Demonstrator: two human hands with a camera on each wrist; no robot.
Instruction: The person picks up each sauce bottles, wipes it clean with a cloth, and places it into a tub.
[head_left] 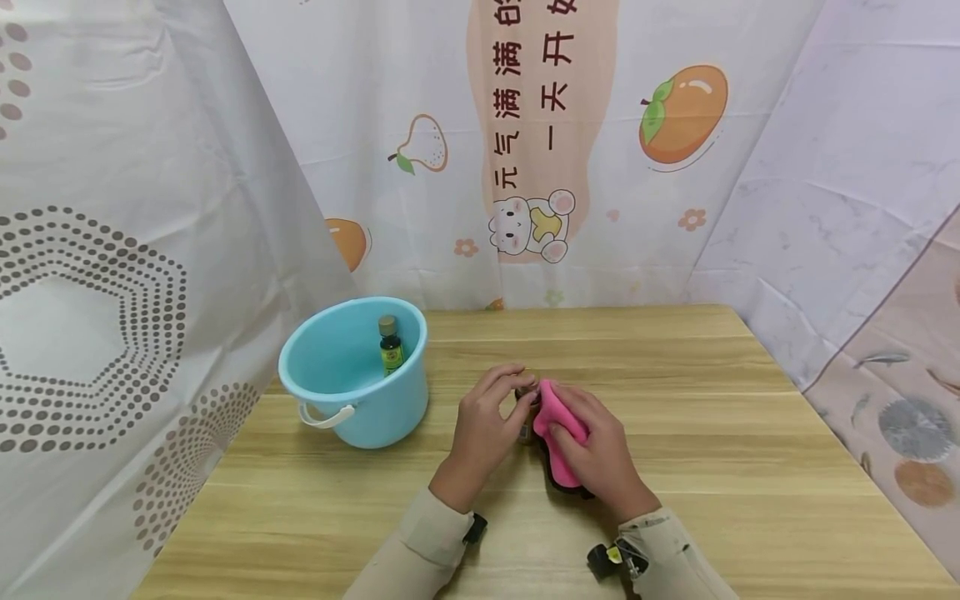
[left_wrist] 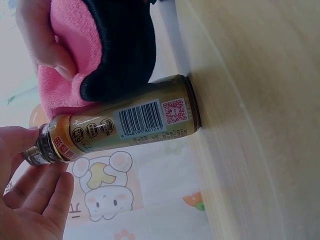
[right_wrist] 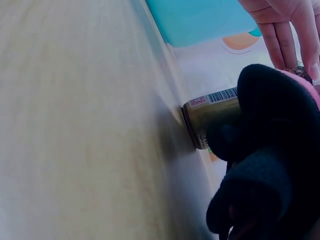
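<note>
A bottle [left_wrist: 100, 125] with a gold-brown label, barcode and QR code stands upright on the wooden table. My left hand [head_left: 480, 429] pinches it at the neck and cap, thumb on one side and fingers on the other. A cloth [head_left: 558, 417], pink on one face and black on the other, is in my right hand [head_left: 603, 458], which grips it and presses it against the bottle's side. The black side of the cloth [right_wrist: 275, 150] covers part of the bottle in the right wrist view and hides most of the right hand there.
A light blue bucket [head_left: 386, 417] with a white handle [head_left: 326, 418] stands on the table to the left. Inside it is a small dark bottle [head_left: 392, 348] with a yellow-green label and tan cap. A printed curtain [head_left: 442, 208] hangs behind the table [head_left: 712, 433].
</note>
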